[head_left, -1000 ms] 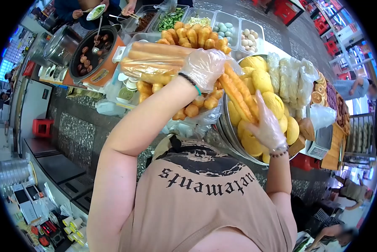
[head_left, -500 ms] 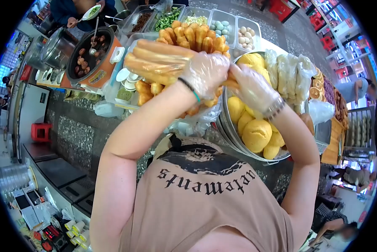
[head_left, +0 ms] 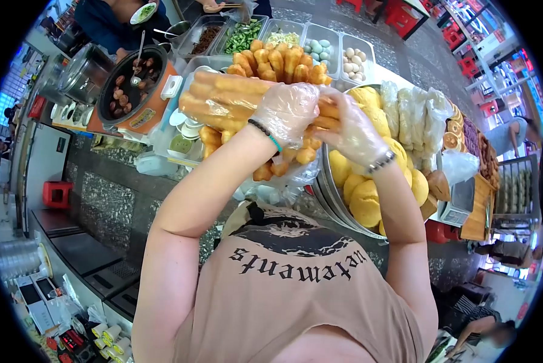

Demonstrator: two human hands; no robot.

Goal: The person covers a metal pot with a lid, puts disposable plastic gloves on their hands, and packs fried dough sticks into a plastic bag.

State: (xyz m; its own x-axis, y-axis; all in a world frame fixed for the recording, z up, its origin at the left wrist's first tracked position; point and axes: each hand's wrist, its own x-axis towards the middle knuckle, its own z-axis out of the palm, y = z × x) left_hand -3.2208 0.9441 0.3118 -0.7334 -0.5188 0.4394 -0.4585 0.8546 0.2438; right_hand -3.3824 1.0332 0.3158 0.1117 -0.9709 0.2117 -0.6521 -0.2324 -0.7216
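Observation:
My left hand [head_left: 288,115], in a clear plastic glove, is closed around several long fried dough sticks [head_left: 223,97] in clear plastic. They lie sideways above a heap of shorter fried dough sticks [head_left: 283,57]. Just to the right, my right hand [head_left: 357,132], gloved too, has its fingers and thumb around the sticks' right ends. Whether it pinches the plastic or the dough, I cannot make out. Beneath my right wrist is a large round metal pan [head_left: 332,202] of yellow buns [head_left: 365,202].
An orange cooker [head_left: 153,100] of dark broth stands left. Tubs of chopped greens [head_left: 242,36], bluish eggs [head_left: 317,49] and pale eggs [head_left: 353,63] line the back. Bagged rolls [head_left: 414,115] lie right. A person's hand [head_left: 212,6] holds chopsticks; another person holds a bowl [head_left: 143,13].
My right hand has opened its grasp somewhat and its forearm has shifted left. The dough sticks stay in my left hand. A hand with chopsticks has appeared at the top.

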